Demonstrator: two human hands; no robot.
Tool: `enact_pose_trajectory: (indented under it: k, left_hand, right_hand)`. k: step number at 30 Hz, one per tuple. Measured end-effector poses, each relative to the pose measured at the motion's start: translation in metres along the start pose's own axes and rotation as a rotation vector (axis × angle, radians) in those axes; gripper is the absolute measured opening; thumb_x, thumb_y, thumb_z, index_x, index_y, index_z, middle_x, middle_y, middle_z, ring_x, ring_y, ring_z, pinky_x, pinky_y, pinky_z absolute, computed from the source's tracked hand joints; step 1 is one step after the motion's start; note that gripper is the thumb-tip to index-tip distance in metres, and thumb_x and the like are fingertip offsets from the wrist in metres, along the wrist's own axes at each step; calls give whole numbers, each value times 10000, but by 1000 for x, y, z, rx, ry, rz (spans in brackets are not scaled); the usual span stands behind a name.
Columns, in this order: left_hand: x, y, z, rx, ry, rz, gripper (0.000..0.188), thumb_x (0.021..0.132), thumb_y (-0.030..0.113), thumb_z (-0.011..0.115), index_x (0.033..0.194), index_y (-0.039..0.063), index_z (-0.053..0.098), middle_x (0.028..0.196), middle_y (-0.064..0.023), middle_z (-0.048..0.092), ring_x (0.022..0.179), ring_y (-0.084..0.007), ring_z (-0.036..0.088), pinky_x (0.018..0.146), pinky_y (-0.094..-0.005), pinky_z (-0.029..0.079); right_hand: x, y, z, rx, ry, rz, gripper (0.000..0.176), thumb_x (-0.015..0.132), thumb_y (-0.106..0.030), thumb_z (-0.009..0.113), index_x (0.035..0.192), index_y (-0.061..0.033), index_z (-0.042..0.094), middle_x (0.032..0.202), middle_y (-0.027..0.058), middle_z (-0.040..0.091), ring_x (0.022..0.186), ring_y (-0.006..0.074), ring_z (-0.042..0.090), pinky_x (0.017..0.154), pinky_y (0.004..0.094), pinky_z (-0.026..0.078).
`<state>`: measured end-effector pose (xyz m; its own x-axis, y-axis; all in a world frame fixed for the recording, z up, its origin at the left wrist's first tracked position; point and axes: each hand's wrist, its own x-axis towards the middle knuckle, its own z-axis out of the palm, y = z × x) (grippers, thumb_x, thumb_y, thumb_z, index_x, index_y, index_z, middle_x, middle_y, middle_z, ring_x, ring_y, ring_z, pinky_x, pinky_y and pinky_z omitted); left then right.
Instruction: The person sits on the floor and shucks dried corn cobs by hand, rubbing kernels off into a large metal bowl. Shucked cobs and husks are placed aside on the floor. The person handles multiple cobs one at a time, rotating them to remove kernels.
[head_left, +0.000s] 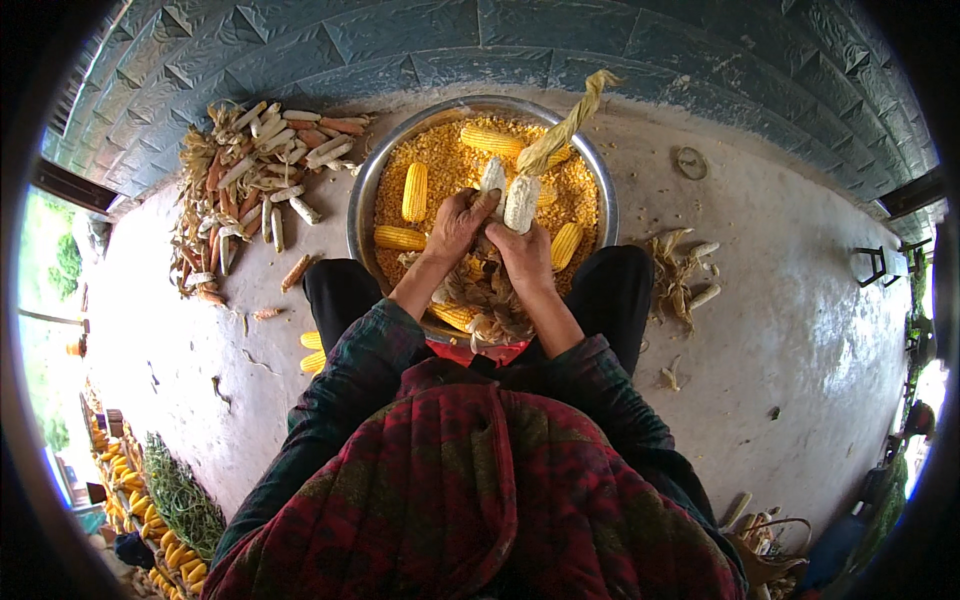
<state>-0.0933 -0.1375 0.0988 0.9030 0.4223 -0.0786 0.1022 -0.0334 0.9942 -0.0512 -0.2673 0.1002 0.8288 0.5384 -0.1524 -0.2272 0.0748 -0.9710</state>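
Observation:
A bare white corn cob (492, 180) is gripped in my left hand (456, 225), its pale tip pointing away from me. My right hand (527, 255) holds another stripped cob (523, 204), from which a twisted dry husk (571, 124) extends beyond the far rim. Both hands are close together over a round metal basin (355, 206). Loose yellow kernels (450, 139) fill it, with several whole ears, such as a yellow ear (415, 193) at the left, lying on top. Brown husks (506, 304) bunch up below my wrists and partly hide the near side.
Bare cobs and husks form a pile (240, 184) on the concrete floor, left of the basin. Husks (673, 270) with cobs lie by my right knee. Yellow ears (312, 352) rest beside my left leg. A tiled wall (555, 34) stands behind the basin.

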Motion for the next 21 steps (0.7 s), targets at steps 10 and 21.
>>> enact_pose_trajectory:
  k: [10, 21]
  left_hand:
    - [12, -24, 6, 526, 276, 244, 329, 910, 274, 494, 872, -47, 556, 700, -228, 554, 646, -348, 551, 576, -412, 407]
    - [16, 23, -6, 302, -64, -151, 497, 849, 410, 580, 1207, 69, 545, 1216, -194, 522, 1025, -255, 571, 773, -388, 483]
  right_hand:
    - [-3, -4, -9, 376, -3, 213, 288, 777, -205, 679, 942, 23, 617, 798, 30, 608, 669, 155, 577, 599, 340, 437]
    - [-12, 5, -18, 251, 4, -9, 292, 784, -176, 651, 997, 19, 608, 868, 57, 634, 749, 147, 597, 645, 308, 469]
